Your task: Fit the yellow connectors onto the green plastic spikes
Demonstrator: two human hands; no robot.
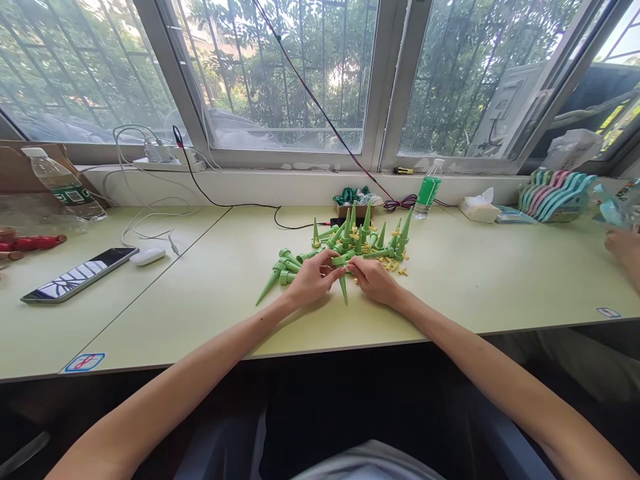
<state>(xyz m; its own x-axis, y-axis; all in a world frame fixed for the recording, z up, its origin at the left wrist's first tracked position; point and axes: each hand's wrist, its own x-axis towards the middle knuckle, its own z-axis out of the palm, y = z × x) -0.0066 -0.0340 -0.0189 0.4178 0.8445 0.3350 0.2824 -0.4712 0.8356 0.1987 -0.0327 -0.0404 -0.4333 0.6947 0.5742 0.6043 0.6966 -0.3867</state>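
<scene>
My left hand (316,275) is closed around a green plastic watering spike (343,288), whose pointed end hangs downward. Right beside it, my right hand (373,279) is closed in a pinch near the spike's collar; what its fingertips hold is too small and hidden to make out. Behind both hands lies a pile of similar green spikes (401,241), some standing point up and some on their sides. Small yellow cross-shaped pieces (393,265) are scattered on the table just past my right hand.
On the pale table (450,293) stand a green-labelled bottle (429,190), a tissue box (479,208) and a rack of pastel hangers (557,195). A phone (80,275), white case (148,257) and cables lie left. Another person's hand (625,247) shows at far right.
</scene>
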